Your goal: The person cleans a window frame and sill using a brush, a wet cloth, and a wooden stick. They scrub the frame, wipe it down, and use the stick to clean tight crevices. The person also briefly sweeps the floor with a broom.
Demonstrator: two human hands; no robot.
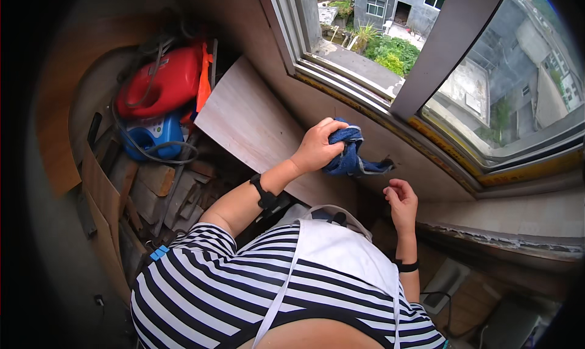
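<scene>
A crumpled blue cloth (349, 150) with pale edging is bunched in my left hand (317, 145), just below the window sill. One loose end of it trails to the right, toward a dark spot on the wall. My right hand (402, 203) hangs in front of the wall below that end, apart from the cloth. Its fingers are loosely curled and nothing shows between them. Under my left forearm lies a pale wood-grain board (256, 125), slanting along the wall.
A sliding window (393, 107) stands ahead, its left part showing buildings and plants outside. To the left are a red plastic appliance (160, 81), a blue one (155, 136) with a cable, and stacked wood offcuts (155, 180). A ledge (502, 221) with a rough edge runs right.
</scene>
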